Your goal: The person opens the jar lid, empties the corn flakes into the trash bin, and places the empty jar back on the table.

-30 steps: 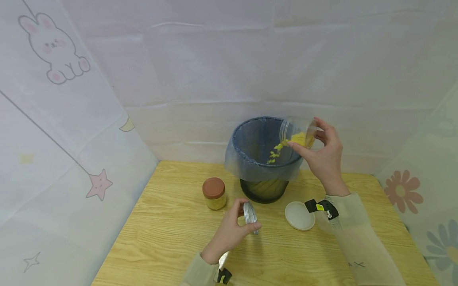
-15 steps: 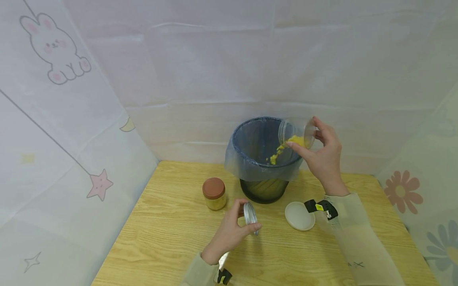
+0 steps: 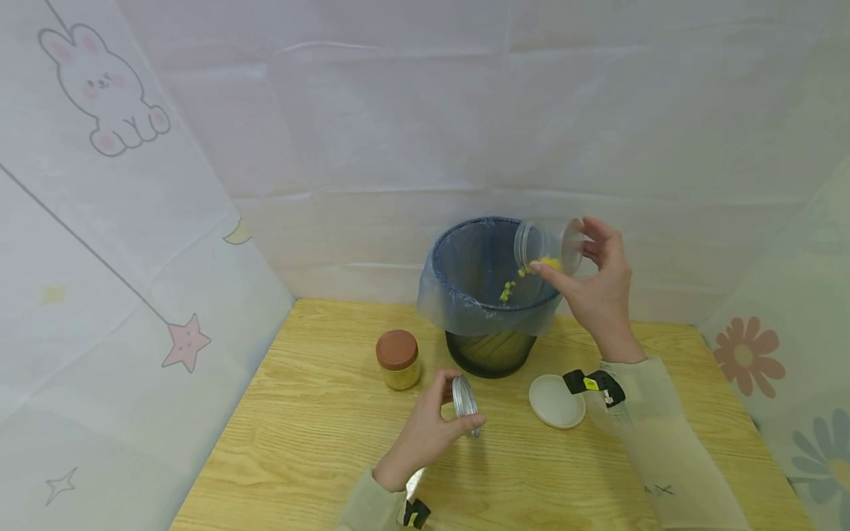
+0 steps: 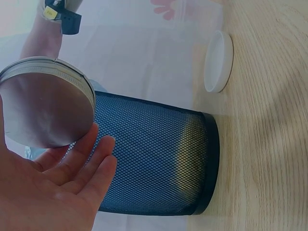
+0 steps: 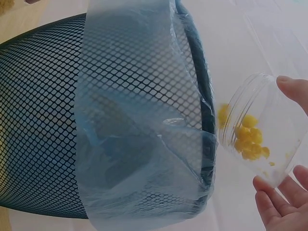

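Observation:
My right hand [image 3: 600, 284] grips a clear jar [image 3: 539, 240] tipped on its side over the rim of the mesh bin [image 3: 493, 354]. Small yellow pieces [image 5: 248, 139] lie along the jar's lower wall, and several more are falling from its mouth into the bin. A bluish plastic bag [image 5: 139, 159] lines the bin and folds down over its rim. In front of the bin, my left hand [image 3: 425, 420] pinches a silver metal lid [image 3: 465, 404] by its edge, held upright above the table. The left wrist view shows the lid [image 4: 53, 103] and several extended fingers below it.
Left of the bin stands a jar with a brown lid [image 3: 397, 350]. A white round lid [image 3: 556, 400] lies on the wooden table [image 3: 319, 450], close to the right wrist strap. Behind the bin hangs a pale sheet wall [image 3: 372, 147].
Yellow pieces keep dropping into the bin, and fewer remain in the clear jar. The right hand and jar have shifted slightly left. My left hand stays still with the metal lid.

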Tool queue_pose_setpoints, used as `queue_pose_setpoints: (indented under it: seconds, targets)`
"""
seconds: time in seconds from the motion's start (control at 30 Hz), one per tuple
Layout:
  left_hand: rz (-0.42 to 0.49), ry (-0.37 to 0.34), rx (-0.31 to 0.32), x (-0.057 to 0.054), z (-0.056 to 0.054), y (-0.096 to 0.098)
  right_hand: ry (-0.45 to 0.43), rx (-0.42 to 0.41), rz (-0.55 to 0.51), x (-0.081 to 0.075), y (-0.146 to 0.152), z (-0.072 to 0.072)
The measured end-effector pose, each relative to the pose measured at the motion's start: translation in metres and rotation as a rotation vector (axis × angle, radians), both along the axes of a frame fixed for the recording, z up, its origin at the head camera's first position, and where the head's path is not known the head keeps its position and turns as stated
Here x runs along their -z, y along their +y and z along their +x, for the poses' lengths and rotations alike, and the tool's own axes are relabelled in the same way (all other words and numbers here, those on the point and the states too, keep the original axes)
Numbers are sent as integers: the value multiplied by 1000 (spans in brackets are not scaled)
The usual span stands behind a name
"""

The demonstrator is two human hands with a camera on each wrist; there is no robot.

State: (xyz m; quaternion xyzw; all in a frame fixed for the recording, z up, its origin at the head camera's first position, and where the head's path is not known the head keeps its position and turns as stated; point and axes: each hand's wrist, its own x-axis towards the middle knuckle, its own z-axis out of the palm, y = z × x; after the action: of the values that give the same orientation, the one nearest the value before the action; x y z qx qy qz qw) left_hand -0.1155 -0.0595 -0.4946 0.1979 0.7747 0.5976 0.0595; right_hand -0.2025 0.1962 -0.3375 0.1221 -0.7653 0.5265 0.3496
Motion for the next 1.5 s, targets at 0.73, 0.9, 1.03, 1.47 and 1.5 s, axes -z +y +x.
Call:
queue_pose_setpoints:
  seconds: [0.73, 0.9, 1.03, 1.47, 1.5]
  targets:
    - [0, 17, 13, 1, -1, 0, 33, 2, 102, 31, 16, -33]
    - [-8, 4, 10, 1, -1, 0, 37, -15, 120, 33, 16, -34]
    - [-14, 6, 9, 2, -1, 0, 29, -18, 128, 34, 15, -34]
    - [-9, -1, 0, 3, -1, 1, 56, -38, 226, 31, 9, -32]
    - [-10, 0, -2, 3, -1, 1, 24, -55, 268, 33, 9, -33]
